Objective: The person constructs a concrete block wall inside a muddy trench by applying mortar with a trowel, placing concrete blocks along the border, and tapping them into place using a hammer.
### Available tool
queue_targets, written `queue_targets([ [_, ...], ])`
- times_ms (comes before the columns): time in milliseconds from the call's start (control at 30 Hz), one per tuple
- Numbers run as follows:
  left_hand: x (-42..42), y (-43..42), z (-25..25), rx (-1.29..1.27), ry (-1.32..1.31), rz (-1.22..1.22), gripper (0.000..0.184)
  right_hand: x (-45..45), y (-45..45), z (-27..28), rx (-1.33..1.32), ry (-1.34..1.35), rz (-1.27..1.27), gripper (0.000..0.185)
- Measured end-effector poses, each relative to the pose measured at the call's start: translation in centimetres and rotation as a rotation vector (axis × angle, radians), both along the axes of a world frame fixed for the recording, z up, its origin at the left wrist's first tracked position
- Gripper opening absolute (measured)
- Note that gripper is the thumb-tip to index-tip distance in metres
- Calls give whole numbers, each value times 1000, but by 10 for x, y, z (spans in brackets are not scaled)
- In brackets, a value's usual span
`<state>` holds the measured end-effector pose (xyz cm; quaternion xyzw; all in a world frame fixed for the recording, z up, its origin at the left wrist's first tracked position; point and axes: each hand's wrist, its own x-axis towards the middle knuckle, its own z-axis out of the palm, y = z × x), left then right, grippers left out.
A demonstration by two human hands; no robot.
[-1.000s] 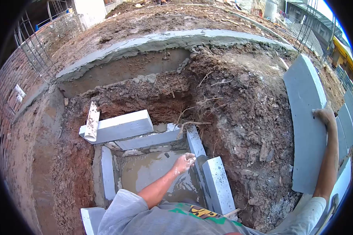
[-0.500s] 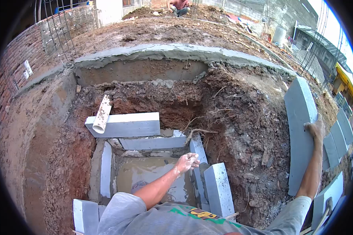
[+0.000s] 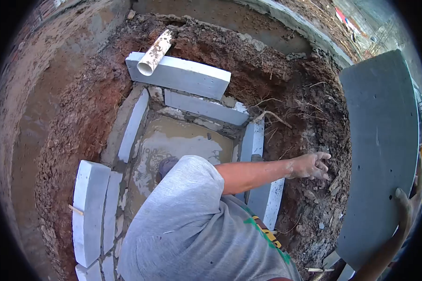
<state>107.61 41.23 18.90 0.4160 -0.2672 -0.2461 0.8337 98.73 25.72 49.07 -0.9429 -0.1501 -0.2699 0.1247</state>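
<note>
On the right, a large grey lightweight concrete block (image 3: 377, 150) stands on edge. My right hand (image 3: 407, 206) grips its lower right edge, thumb on the broad face and fingers hidden behind it. My left hand (image 3: 310, 166) is stretched out over the soil bank, a short gap away from the block. Its fingers are loosely bent and apart, with nothing in them. Below my left forearm, another block (image 3: 273, 203) stands in the right wall of the pit.
The pit floor holds muddy water (image 3: 173, 136). A mud-spattered white pipe (image 3: 155, 51) rests on a loose block (image 3: 187, 77) at the far side. More blocks (image 3: 86, 206) line the left side. A root (image 3: 272, 116) sticks out at the far right corner.
My view has swung right and down. The large block has turned its broad face toward me, still in my right hand. My left hand has reached right, from over the pit toward the block.
</note>
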Motion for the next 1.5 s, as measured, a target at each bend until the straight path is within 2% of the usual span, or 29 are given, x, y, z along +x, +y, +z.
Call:
queue_targets([
  [33,-3,14,4,-87,-13,52,71,3,19,-5,-15,54,54,107],
  [133,-6,88,-12,113,-252,120,46,21,90,-29,-93,238,258,111],
  [200,-40,140,-40,-6,-45,218,36,36,145,-51,-211,364,426,115],
  [233,-58,164,-55,-72,49,265,31,41,173,-61,-381,350,550,114],
  [267,-74,184,-72,-74,144,323,33,46,203,-72,-549,319,679,114],
  [300,-92,201,-91,-85,245,381,36,46,235,-88,-564,366,745,111],
  [367,-127,239,-126,3,251,573,40,42,296,-120,-635,502,848,104],
  [400,-152,258,-138,115,244,775,43,42,320,-138,-681,590,875,102],
  [433,-181,277,-153,241,244,959,46,48,339,-161,-728,556,993,104],
  [467,-211,293,-187,383,348,1033,54,52,359,-183,-742,530,1144,105],
  [500,-247,317,-199,690,557,918,55,54,378,-202,-842,518,1183,104],
  [567,-334,330,-213,626,727,1129,42,59,413,-242,-870,540,1335,103],
  [600,-371,332,-216,514,1023,1196,34,65,427,-261,-871,586,1429,101],
  [633,-407,335,-215,143,1348,1261,39,70,440,-283,-876,564,1509,100],
  [667,-433,333,-214,-42,1378,1499,43,70,454,-295,-952,539,1562,101],
  [733,-478,335,-248,-430,1329,1633,53,70,481,-324,-984,452,1702,100],
  [833,-430,339,-237,-564,1281,1612,57,64,515,-370,-1021,367,1845,97],
  [867,-422,334,-256,-742,1202,1624,56,62,529,-383,-1048,330,1895,97],
  [933,-408,317,-327,-1091,1028,1619,54,56,557,-409,-1104,260,1983,97],
  [1000,-406,304,-373,-960,865,1697,56,49,580,-432,-1157,214,2047,98],
  [1067,-403,297,-396,-903,766,1764,56,46,602,-451,-1203,175,2093,99],
  [1167,-396,299,-397,-982,806,1818,54,43,628,-469,-1308,96,2122,98],
  [1267,-388,303,-397,-1039,841,1876,52,43,649,-480,-1281,130,2167,99],
  [1467,-367,329,-404,-1117,891,1950,48,45,683,-468,-1357,118,2131,99],
  [1500,-360,337,-404,-1136,903,1967,47,50,688,-472,-1281,44,2157,98],
])
